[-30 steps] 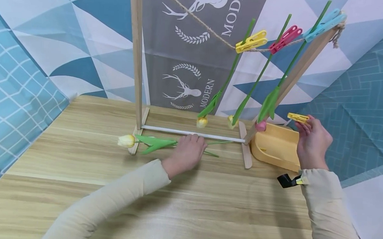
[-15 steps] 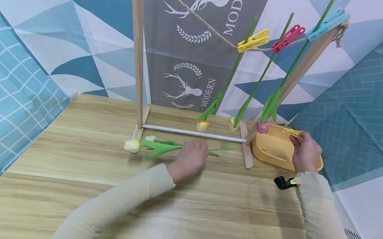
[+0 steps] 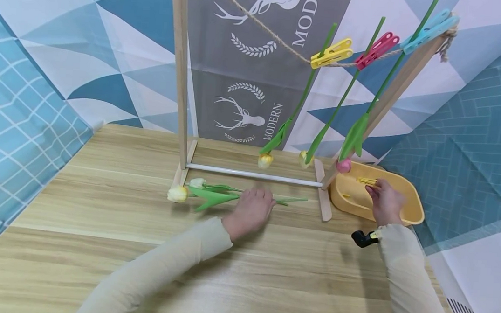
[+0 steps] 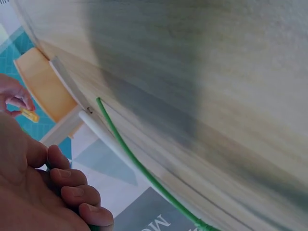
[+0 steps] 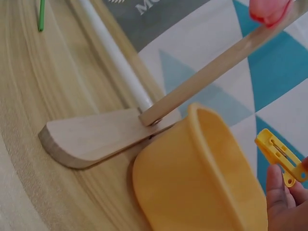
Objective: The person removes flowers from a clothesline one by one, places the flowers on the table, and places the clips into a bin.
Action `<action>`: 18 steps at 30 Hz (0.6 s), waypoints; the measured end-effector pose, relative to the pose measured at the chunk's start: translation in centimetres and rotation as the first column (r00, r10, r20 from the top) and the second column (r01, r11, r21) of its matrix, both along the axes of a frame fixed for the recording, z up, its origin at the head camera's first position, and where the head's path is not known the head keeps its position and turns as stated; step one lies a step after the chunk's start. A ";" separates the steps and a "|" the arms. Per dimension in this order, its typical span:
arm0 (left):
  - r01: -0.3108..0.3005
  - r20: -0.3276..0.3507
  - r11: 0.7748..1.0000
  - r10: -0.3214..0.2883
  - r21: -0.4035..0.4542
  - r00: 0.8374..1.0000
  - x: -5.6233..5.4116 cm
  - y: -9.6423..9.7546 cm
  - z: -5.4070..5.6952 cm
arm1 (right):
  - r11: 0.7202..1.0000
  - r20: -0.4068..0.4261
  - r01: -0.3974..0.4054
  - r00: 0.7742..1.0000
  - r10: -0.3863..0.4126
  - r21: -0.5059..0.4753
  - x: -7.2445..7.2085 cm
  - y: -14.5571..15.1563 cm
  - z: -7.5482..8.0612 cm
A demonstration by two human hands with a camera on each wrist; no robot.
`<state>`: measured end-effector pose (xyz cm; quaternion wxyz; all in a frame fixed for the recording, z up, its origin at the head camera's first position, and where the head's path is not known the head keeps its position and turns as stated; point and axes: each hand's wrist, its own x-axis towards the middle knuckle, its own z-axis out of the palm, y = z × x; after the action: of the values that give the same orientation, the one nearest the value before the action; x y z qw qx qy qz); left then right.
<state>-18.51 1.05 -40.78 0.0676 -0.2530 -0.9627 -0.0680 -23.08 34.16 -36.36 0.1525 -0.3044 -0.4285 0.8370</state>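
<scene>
My left hand [image 3: 254, 211] grips the stem of a white-yellow tulip [image 3: 178, 194] just over the table. Its curled fingers show in the left wrist view, a bit of green between them. A second white tulip [image 3: 197, 183] lies just behind, its bare stem [image 4: 139, 166] running past the hand. Over the yellow bin [image 3: 416, 206], my right hand [image 3: 386, 202] pinches a yellow clothespin [image 5: 279, 156] between thumb and fingers. Another small yellow piece [image 3: 346, 195] shows inside the bin.
A wooden frame [image 3: 180, 78] with a white crossbar [image 3: 254, 175] stands behind the hands. From its rope [image 3: 276, 40] hang three upside-down tulips, held by yellow [image 3: 331, 53], red [image 3: 377, 51] and light blue [image 3: 430, 31] clothespins. The bin touches or nearly touches the right foot [image 3: 323, 197].
My right hand has moved left and down with the clothespin, from beyond the bin's back to over it. My left hand has shifted slightly right and nearer, drawing its tulip away from the frame's left foot.
</scene>
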 end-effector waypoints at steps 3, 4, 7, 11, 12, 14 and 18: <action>-0.003 0.013 1.000 0.003 -0.020 1.000 0.0 0.1 -0.3 | 1.000 0.007 -0.023 1.000 0.023 0.005 -0.1 0.0 -0.5; -0.002 0.018 1.000 0.003 -0.028 1.000 -0.1 0.2 -0.4 | 0.999 0.011 -0.031 0.999 0.031 0.009 -0.2 0.0 -0.6; 0.001 0.022 0.999 0.000 -0.042 1.000 -0.1 0.3 -0.7 | 0.999 0.028 -0.048 0.998 0.048 0.022 -0.3 0.0 -0.8; 0.009 0.021 0.999 -0.008 -0.037 1.000 -0.1 0.4 -1.2 | 0.995 0.057 -0.079 0.996 0.075 0.062 -0.6 -0.1 -0.9; 0.010 0.020 0.999 -0.009 -0.037 1.000 -0.1 0.4 -1.4 | 0.993 0.067 -0.092 0.994 0.087 0.074 -0.7 -0.1 -1.0; 0.011 0.018 0.999 -0.011 -0.037 1.000 -0.2 0.5 -1.6 | 0.987 0.092 -0.127 0.989 0.119 0.094 -0.8 -0.1 -0.9; 0.011 0.021 0.998 -0.010 -0.054 1.000 -0.3 0.6 -2.1 | 0.972 0.150 -0.194 0.973 0.174 0.130 -1.1 0.0 -0.8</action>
<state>-18.82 1.66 -42.83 0.0503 -0.2590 -0.9635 -0.0448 -24.21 34.12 -37.19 0.0658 -0.3085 -0.5233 0.7916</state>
